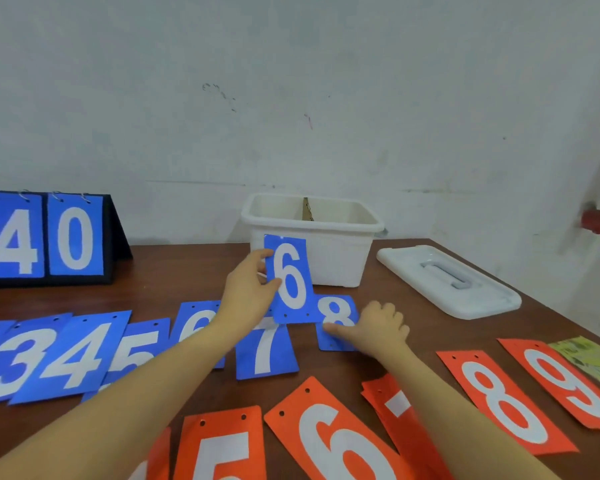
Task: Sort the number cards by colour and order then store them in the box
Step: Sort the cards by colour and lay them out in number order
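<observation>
My left hand (248, 292) holds a blue card (291, 278) upright in front of the white box (329, 258); the card's holes are at the bottom, so its digit reads as a 6 turned upside down. My right hand (378, 327) rests with its fingers on the blue 8 card (336, 313) lying on the table. Blue cards 3, 4 (77, 355), 5, 6 and 7 (265, 351) lie in a row on the left. Orange cards 5, 6 (333, 438), 8 (506, 400) and 9 (568, 382) lie along the near edge.
The box's white lid (447, 278) lies to the right of it. A black scoreboard stand (45, 237) showing blue 4 and 0 stands at the back left. A yellow-green sheet (593, 358) lies at the far right. A cardboard divider (307, 209) stands inside the box.
</observation>
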Tool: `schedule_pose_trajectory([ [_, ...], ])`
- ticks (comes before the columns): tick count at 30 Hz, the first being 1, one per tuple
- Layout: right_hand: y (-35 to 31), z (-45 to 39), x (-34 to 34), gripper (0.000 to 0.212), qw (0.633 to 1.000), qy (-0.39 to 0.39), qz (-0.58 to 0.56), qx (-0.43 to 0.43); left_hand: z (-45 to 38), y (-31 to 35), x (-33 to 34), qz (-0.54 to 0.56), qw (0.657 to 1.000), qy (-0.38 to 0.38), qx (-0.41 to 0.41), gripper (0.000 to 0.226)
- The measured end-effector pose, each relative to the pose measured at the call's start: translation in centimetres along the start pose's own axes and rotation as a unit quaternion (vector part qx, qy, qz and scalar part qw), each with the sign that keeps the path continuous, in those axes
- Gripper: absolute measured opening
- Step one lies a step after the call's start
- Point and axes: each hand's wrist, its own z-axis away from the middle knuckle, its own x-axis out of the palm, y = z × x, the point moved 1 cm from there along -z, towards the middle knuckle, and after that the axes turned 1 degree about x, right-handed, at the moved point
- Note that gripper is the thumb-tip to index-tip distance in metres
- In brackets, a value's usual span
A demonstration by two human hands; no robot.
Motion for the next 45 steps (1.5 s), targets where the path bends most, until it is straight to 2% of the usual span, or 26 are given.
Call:
schedule_pose_trajectory([
  [2,-0.4,0.0,0.2,0.093,0.999,-0.036,0.008,0.013,0.1,-0.9,-1.0,-0.009,1.0,-0.009,-0.011,0.04],
  [4,-0.6,-0.3,-0.1,0.095,0.998,-0.065,-0.019,0.014,0.4,-1.3,-1.6,-0.021,1.0,-0.018,-0.015,0.039],
  [6,-0.8,-0.5,-0.1,0.088,0.996,-0.077,-0.034,0.002,0.7,-1.4,-1.8,-0.022,0.999,-0.024,-0.015,0.037],
  [7,-0.9,-0.4,0.0,0.077,0.996,-0.075,-0.051,-0.019,0.8,-1.4,-1.9,-0.02,0.999,-0.026,-0.017,0.037],
  [9,-0.9,0.0,0.0,0.045,0.986,-0.047,-0.134,-0.091,1.0,-1.3,-2.1,-0.018,1.0,-0.022,-0.014,0.037],
  [11,-0.7,0.7,-0.6,0.028,0.956,0.03,-0.246,-0.157,1.1,-1.1,-2.3,-0.015,1.0,-0.018,-0.009,0.038],
  [14,-0.2,1.8,-2.5,0.03,0.904,0.118,-0.36,-0.198,1.5,-0.2,-2.4,0.018,0.999,-0.038,0.009,0.05],
  [17,0.2,2.3,-3.6,0.038,0.87,0.124,-0.427,-0.215,1.7,0.7,-2.1,0.079,0.997,-0.02,0.004,0.06],
  [20,1.1,2.8,-3.8,0.043,0.856,0.113,-0.453,-0.224,1.7,1.6,-2.0,0.075,0.997,-0.012,0.019,0.046],
  [23,1.7,3.6,-3.9,0.039,0.844,0.121,-0.468,-0.234,2.1,2.2,-2.4,0.007,0.998,-0.007,0.064,0.028],
  [30,1.2,5.3,-3.4,0.032,0.856,0.063,-0.438,-0.267,3.9,3.8,-2.4,-0.027,0.986,-0.105,0.129,0.031],
  [33,0.8,6.1,-2.8,0.012,0.838,0.07,-0.476,-0.256,4.1,4.5,-2.1,-0.037,0.983,-0.108,0.144,0.034],
  [35,0.9,6.6,-2.7,0.018,0.843,0.092,-0.466,-0.252,4.3,5.0,-2.0,-0.057,0.978,-0.116,0.162,0.035],
  [38,1.2,7.2,-3.7,0.025,0.835,0.104,-0.46,-0.285,4.5,5.4,-2.0,-0.201,0.944,-0.091,0.246,0.041],
  [41,1.1,7.9,-5.0,0.023,0.837,0.079,-0.403,-0.362,4.1,6.4,-2.5,-0.339,0.871,-0.039,0.354,0.055],
  [43,0.8,8.2,-5.4,0.021,0.847,0.056,-0.358,-0.388,3.7,6.9,-2.5,-0.379,0.825,-0.049,0.417,0.047],
  [44,0.6,8.4,-5.5,0.021,0.85,0.055,-0.344,-0.396,3.7,7.0,-2.5,-0.378,0.819,-0.061,0.427,0.041],
  [45,0.4,8.5,-5.5,0.022,0.852,0.074,-0.33,-0.401,3.6,6.9,-2.7,-0.363,0.83,-0.073,0.418,0.036],
])
